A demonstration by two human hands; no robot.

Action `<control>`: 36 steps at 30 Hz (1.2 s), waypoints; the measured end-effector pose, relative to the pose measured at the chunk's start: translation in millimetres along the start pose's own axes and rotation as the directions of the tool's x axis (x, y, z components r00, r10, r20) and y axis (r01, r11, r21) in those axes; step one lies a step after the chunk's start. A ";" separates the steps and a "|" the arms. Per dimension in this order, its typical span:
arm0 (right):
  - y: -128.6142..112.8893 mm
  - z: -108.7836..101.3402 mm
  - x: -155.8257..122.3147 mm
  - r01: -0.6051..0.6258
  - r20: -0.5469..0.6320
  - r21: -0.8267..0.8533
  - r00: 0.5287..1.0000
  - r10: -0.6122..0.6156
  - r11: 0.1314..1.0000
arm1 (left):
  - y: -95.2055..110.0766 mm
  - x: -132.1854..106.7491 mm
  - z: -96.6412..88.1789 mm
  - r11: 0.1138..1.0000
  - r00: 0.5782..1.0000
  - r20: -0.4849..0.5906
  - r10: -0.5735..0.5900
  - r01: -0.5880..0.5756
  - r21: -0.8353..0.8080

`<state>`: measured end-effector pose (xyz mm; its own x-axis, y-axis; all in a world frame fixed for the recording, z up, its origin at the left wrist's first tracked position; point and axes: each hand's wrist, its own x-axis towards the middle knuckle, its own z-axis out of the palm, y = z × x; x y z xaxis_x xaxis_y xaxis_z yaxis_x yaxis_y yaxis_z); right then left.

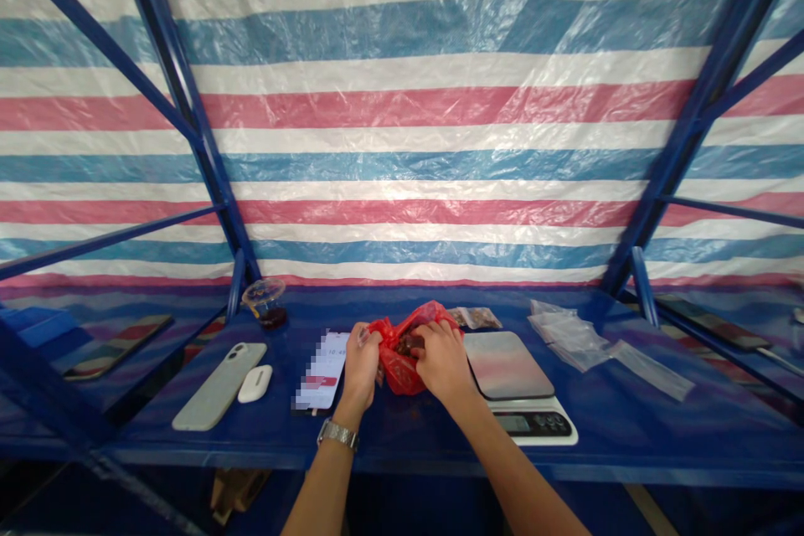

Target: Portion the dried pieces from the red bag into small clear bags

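My left hand (363,366) and my right hand (443,360) both grip the mouth of a red plastic bag (390,364) at the middle of the blue table (402,444). Dark brown pieces (409,343) show in the bag's opening, just beside my right fingers. A metal wristwatch (337,435) sits on my left wrist. To the right of my right hand stands a digital kitchen scale (516,385) with a flat pale platform. A lit phone (320,370) lies close to my left hand, and its screen is pixelated.
A phone in a pale case (219,386) and a white earbud case (255,383) lie at the left. Behind them stands a clear plastic cup (265,303) with dark contents. A packet of brown pieces (477,317) and clear plastic bags (565,337) lie at the back right. Blue posts rise before a striped tarp (402,109).
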<state>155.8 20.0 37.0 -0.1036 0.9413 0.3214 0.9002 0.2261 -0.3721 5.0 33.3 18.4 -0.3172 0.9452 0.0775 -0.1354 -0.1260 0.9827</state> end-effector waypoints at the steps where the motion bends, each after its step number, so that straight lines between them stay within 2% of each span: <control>1: -1.0 0.0 -0.9 -0.014 -0.004 -0.008 1.000 0.014 1.000 | 0.2 -0.1 0.1 1.000 1.000 0.010 -0.003 0.003 -0.010; 6: -2.4 -1.5 -4.3 -0.071 -0.039 -0.028 0.997 0.070 0.997 | 0.2 -1.6 1.2 0.999 0.997 0.068 -0.024 0.027 -0.041; 11: 0.3 -3.3 -5.1 0.036 0.016 0.032 0.999 -0.037 0.999 | 1.3 -4.2 1.6 0.999 0.992 0.126 -0.014 0.020 -0.042; 16: 4.8 -2.4 -3.5 0.038 0.013 0.087 0.999 -0.040 0.995 | 2.7 -2.9 1.2 0.999 0.989 0.147 0.033 -0.037 0.023; 19: 9.0 -1.6 -1.1 -0.008 0.009 0.179 1.000 0.007 0.984 | 5.8 0.1 -1.0 0.989 0.987 0.121 0.104 -0.116 0.096; 21: 12.4 -2.4 1.3 -0.027 0.011 0.240 1.000 0.025 0.971 | 8.6 1.2 -4.1 0.962 0.975 0.101 0.197 -0.212 0.172; 24: 16.9 -7.5 5.5 -0.034 -0.017 0.321 0.999 0.042 0.946 | 11.0 0.6 -9.4 0.847 0.919 0.119 0.375 -0.392 0.358; 26: 17.9 -14.1 8.2 -0.020 -0.036 0.373 0.999 0.036 0.927 | 10.6 -0.8 -11.8 0.783 0.892 0.160 0.423 -0.449 0.430; 32: 2.4 -40.3 8.8 0.083 -0.062 0.443 0.996 -0.062 0.893 | 10.8 -5.6 -12.1 0.783 0.906 0.232 0.353 -0.422 0.456; 36: -10.5 -43.4 6.0 0.116 -0.106 0.434 0.991 -0.077 0.893 | 14.7 -11.5 -9.9 0.787 0.925 0.227 0.305 -0.379 0.488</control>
<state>164.1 12.4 80.7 -0.1274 0.8892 0.4395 0.6087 0.4200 -0.6732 -2.7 17.6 30.3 -0.1212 0.9043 0.4093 0.4714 -0.3105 0.8255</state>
